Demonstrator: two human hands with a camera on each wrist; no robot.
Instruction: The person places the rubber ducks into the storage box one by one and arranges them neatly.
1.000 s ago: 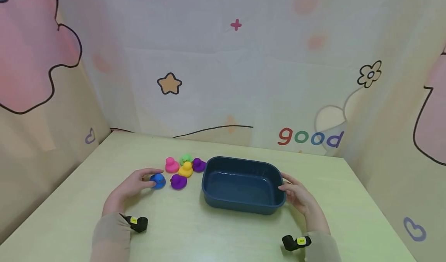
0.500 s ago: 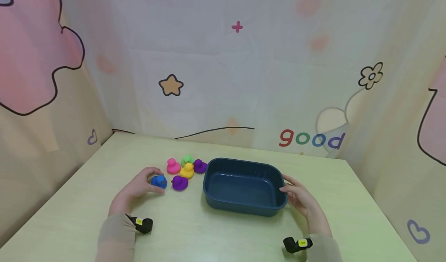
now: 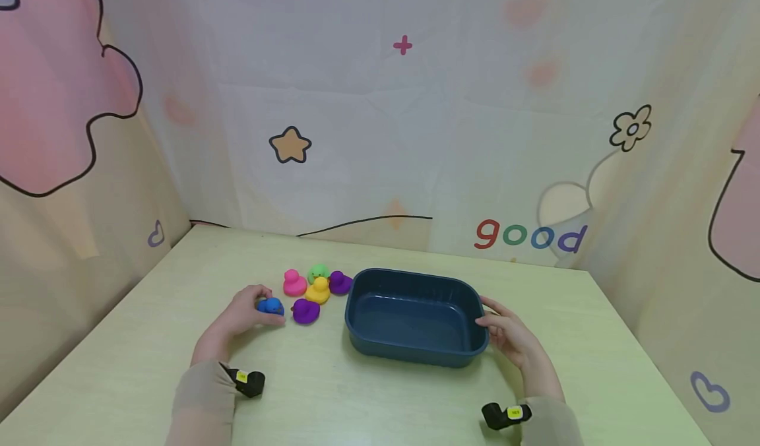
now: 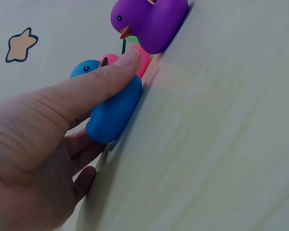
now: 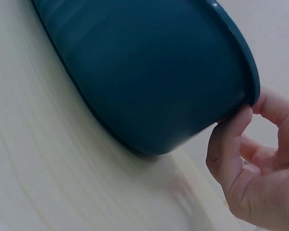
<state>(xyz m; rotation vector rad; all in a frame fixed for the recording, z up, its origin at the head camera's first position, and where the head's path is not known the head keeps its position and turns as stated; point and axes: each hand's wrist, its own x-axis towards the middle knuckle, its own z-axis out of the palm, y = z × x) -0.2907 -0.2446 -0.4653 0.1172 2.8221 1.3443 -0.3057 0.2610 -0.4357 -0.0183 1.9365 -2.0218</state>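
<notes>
My left hand (image 3: 242,314) is at a blue rubber duck (image 3: 271,306) on the table's left half. In the left wrist view the thumb lies across the near side of the blue duck (image 4: 116,113), with fingers curled behind it. Just right of it sits a purple rubber duck (image 3: 305,311). At the right end of a dark blue rectangular plastic basin (image 3: 410,355), my right hand (image 3: 513,337) holds the rim between thumb and fingers. No objects show inside the basin. Part of the right fingers is hidden behind its wall.
Behind the blue duck cluster a pink duck (image 3: 294,283), a green duck (image 3: 318,274), a yellow duck (image 3: 317,291) and a second purple duck (image 3: 340,283), close to the basin's left end. A printed cloth (image 3: 356,136) hangs beyond the table (image 3: 332,393).
The left thumb spread away from the blue duck, then came back close against it, and the duck has turned slightly. The right hand and basin stay in place.
</notes>
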